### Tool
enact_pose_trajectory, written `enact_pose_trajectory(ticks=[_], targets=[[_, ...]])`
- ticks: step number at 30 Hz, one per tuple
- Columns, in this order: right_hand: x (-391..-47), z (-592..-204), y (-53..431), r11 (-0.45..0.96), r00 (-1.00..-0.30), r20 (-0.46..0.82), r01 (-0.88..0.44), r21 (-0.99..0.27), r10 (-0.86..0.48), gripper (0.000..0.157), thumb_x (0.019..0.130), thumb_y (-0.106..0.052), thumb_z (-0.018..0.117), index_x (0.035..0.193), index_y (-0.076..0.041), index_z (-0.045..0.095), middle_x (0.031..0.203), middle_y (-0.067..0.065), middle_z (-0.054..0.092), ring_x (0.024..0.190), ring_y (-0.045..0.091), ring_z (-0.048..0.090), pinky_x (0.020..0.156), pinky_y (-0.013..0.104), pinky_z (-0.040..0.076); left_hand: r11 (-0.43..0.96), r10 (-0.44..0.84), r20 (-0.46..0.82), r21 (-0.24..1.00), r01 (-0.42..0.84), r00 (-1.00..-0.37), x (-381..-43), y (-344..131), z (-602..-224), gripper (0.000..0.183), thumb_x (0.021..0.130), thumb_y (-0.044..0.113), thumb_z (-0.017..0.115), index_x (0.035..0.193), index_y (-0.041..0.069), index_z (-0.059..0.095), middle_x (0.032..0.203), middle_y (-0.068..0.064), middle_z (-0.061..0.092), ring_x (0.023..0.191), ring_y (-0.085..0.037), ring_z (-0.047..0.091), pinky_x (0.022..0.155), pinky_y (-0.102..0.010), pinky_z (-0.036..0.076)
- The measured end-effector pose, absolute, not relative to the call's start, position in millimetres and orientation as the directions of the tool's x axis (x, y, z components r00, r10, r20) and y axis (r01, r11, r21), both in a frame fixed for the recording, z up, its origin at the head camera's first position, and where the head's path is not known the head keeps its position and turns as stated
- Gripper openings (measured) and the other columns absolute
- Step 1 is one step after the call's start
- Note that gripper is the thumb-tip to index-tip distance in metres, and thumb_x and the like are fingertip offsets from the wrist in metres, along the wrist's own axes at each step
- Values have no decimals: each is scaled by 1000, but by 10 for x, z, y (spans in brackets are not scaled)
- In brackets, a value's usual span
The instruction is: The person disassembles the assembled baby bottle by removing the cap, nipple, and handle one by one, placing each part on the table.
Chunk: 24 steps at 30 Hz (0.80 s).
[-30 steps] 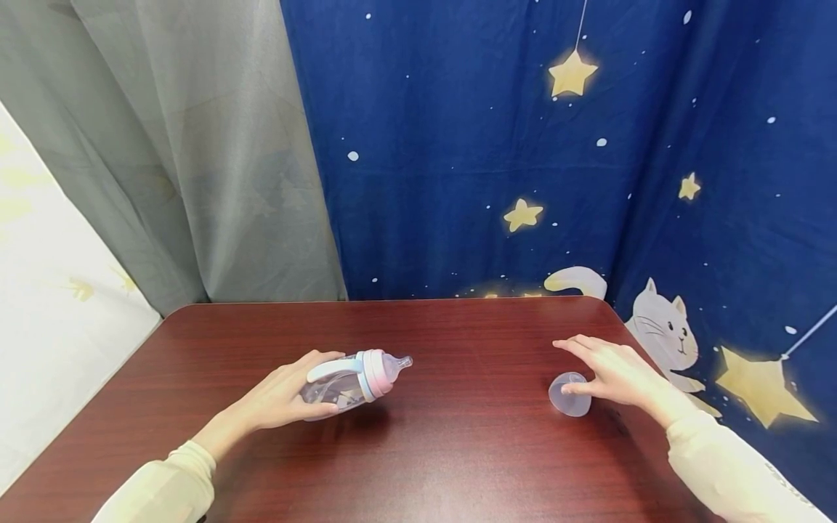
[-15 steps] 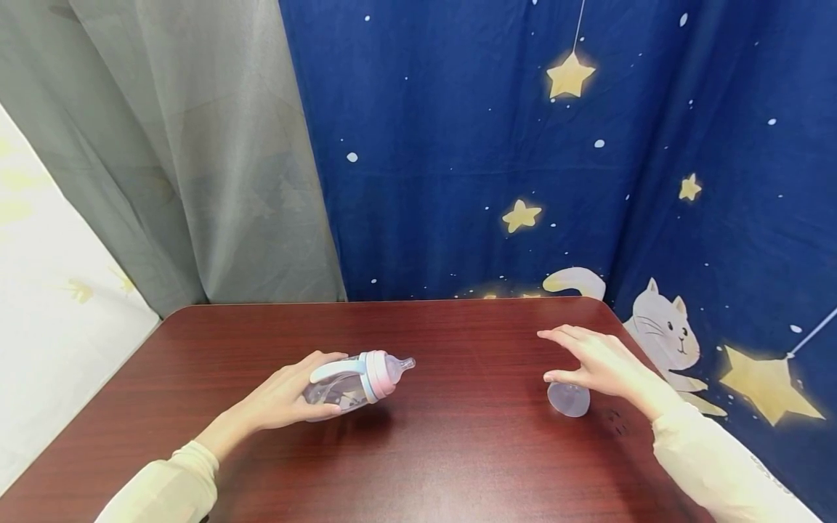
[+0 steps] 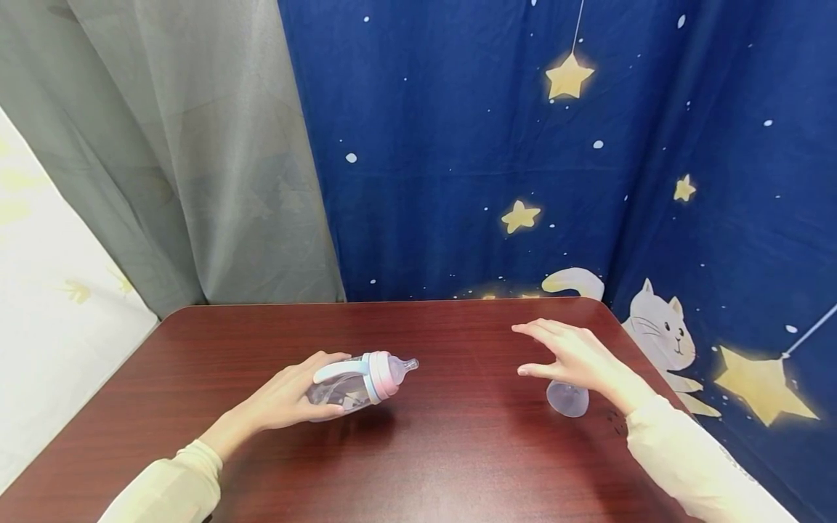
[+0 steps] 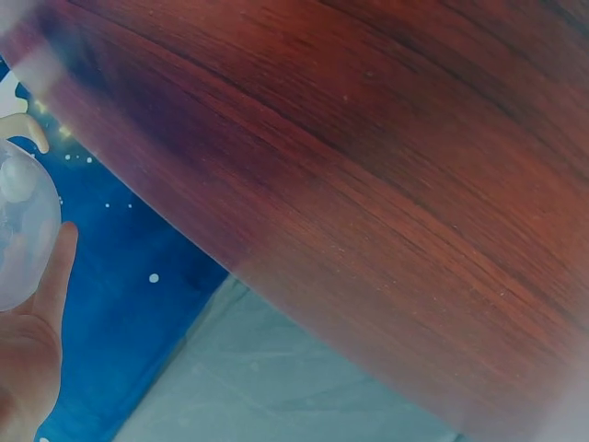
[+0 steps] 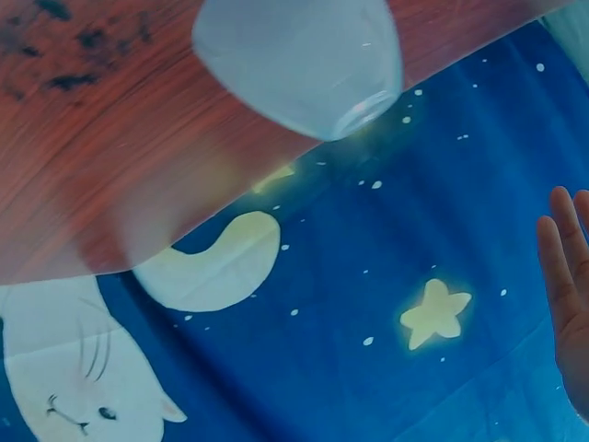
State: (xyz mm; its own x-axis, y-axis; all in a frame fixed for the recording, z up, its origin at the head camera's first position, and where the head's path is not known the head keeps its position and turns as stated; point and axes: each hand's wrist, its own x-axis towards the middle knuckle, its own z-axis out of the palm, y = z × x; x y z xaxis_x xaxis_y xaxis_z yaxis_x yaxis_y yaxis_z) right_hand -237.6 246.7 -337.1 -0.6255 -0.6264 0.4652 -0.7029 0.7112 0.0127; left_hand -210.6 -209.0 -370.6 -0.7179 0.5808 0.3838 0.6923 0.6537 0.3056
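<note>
In the head view my left hand [image 3: 290,392] grips a clear baby bottle [image 3: 349,391] by its body. The bottle lies tilted, its pale handle on top, its pink collar and clear teat pointing right. At the left edge of the left wrist view, part of the bottle [image 4: 28,235] shows beside a finger. My right hand [image 3: 575,354] hovers over the table with fingers extended and thumb apart, holding nothing. Just below it sits a translucent dome-shaped cap [image 3: 567,401], partly covered by the hand. That cap [image 5: 299,64] fills the top of the right wrist view.
Beneath everything is a reddish-brown wooden table [image 3: 451,450] with rounded far corners. Behind it hang a grey curtain [image 3: 242,181] and a blue curtain [image 3: 445,181] with stars and a cat. Dark marks [image 3: 616,421] lie on the tabletop right of the cap.
My right hand has come away from the cap and moved left and slightly toward the far side; the cap stays on the table. The left hand and bottle have barely shifted right.
</note>
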Motion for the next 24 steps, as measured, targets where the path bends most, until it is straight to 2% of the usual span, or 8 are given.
enact_pose_trajectory(ticks=[24], targets=[[-2396,-3395,1992,619,-554,487,-784,-34,-675,62,75,-54,66,122,-16,57,114,-2,59,106,15,55,81,36,46,619,606,383,325,715,-698,-2094,-1939,-3709,66,73,52,69,128,23,46,105,15,48,78,-3,52,63,-26,44]])
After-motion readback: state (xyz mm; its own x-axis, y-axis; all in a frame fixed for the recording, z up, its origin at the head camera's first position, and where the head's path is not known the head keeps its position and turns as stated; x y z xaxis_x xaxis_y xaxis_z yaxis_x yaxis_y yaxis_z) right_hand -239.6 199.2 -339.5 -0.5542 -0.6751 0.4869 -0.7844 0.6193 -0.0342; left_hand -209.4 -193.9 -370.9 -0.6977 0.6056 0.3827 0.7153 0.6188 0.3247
